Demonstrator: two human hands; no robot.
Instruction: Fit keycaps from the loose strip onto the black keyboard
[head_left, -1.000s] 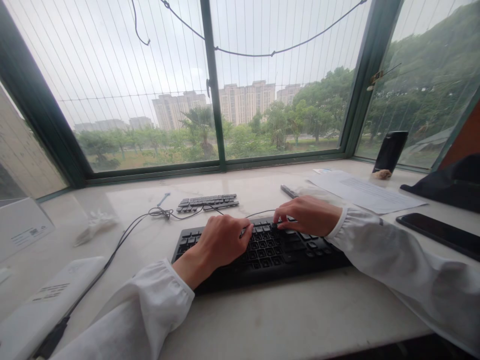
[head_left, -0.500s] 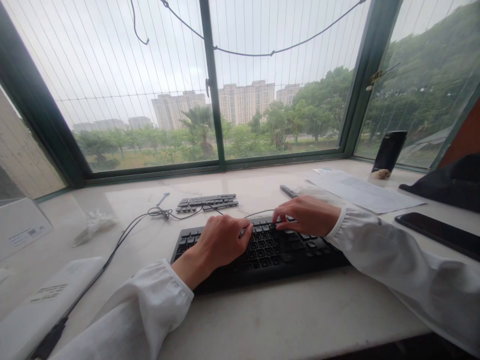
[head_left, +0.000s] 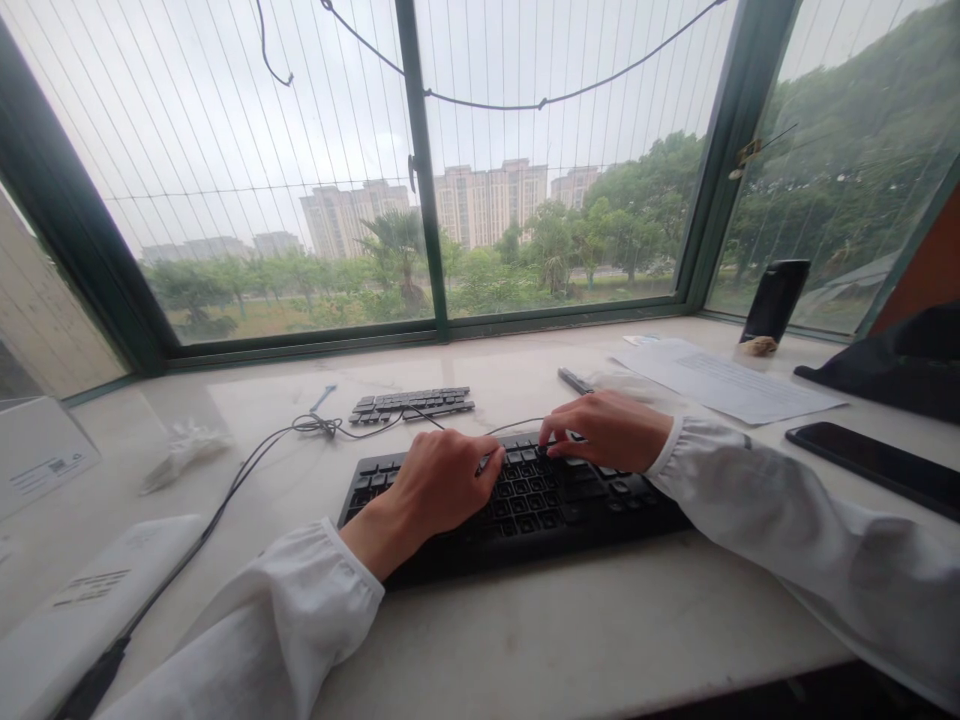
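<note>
Left hand [head_left: 442,482]: curled over keyboard [head_left: 525,505]; grip was hidden.
Right hand [head_left: 611,430]: bent over top row; grip unclear.
White box [head_left: 45,452]: I couldn't see inside.

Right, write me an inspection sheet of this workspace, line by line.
Surface: white countertop, faintly veined.
Job's things: black computer keyboard, several key sockets bare; loose keycaps in rows behind it.
Clutter: smartphone and printed sheet at right; dark cylinder near the window; labelled white box at left edge.
Hands: left hand over the keyboard, fingertips partly hidden; right hand at its upper keys, grip unclear.
Cables: black cable, bunched left of the keycaps, running to the near left.
Surroundings: green-framed window ahead; trees and tall buildings outside.
</note>
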